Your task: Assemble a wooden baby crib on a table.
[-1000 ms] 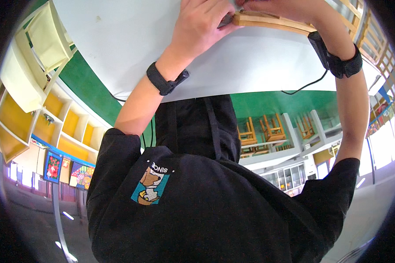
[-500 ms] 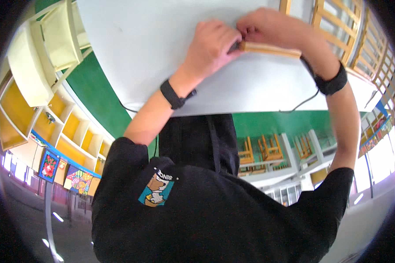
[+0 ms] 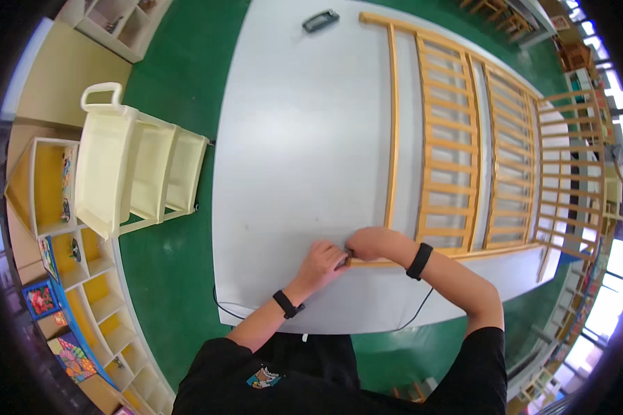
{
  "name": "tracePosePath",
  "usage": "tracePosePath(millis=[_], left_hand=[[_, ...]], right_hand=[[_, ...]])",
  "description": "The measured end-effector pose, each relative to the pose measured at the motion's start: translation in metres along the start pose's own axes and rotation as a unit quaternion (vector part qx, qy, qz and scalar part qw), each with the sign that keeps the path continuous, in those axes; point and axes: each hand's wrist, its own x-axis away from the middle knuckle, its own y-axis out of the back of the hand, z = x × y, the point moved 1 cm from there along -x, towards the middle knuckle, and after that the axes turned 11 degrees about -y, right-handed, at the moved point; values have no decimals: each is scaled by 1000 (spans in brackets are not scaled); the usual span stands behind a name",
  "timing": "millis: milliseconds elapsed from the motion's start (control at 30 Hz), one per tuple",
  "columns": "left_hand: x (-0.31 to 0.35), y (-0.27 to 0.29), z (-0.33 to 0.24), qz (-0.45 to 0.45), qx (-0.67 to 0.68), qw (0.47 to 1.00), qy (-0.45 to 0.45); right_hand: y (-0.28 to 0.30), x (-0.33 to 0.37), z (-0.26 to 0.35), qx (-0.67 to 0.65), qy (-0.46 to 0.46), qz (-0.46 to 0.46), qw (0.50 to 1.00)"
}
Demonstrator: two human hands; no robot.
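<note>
A large wooden slatted frame point(image 3: 394, 117) lies on the white table, its rails reaching toward me. At the free end of its near rail point(image 3: 370, 263), my left hand point(image 3: 319, 266) is closed on a small dark object point(image 3: 342, 262), whose kind I cannot make out. My right hand point(image 3: 375, 243) is closed at the same rail end, close against my left fingers. Its curled fingers hide whatever they grip. Black bands circle both wrists.
A dark handheld item point(image 3: 321, 21) lies at the far edge of the white table point(image 3: 290, 138). A cream three-tier cart point(image 3: 104, 166) stands on the green floor at left, before low shelves point(image 3: 107, 297). A dark cable point(image 3: 415, 315) hangs over the near table edge.
The view has shifted and now takes in the whole table and wooden frame. Both hands stay together at the rail end, with the small dark object still in my left fingers.
</note>
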Motion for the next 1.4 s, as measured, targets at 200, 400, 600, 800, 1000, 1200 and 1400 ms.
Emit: tracePosePath(millis=[200, 400, 600, 800, 1000, 1200, 1400], left_hand=[[-4, -2, -6, -26, -26, 999, -20], [-6, 4, 1, -31, -12, 999, -20], [-5, 1, 3, -44, 26, 999, -16], [1, -10, 8, -56, 15, 998, -17], [-1, -18, 10, -63, -5, 998, -8], [2, -9, 5, -73, 6, 997, 21], [1, -2, 4, -26, 10, 998, 56]], right_hand=[[1, -3, -8, -20, -60, 65, 996], [12, -2, -3, -23, -52, 31, 998], [31, 2, -1, -65, 6, 77, 995], [28, -6, -4, -35, -8, 111, 993], [31, -18, 7, -5, -105, 171, 980], [12, -43, -53, 75, 153, 102, 980], [28, -31, -34, 69, 212, 68, 973]])
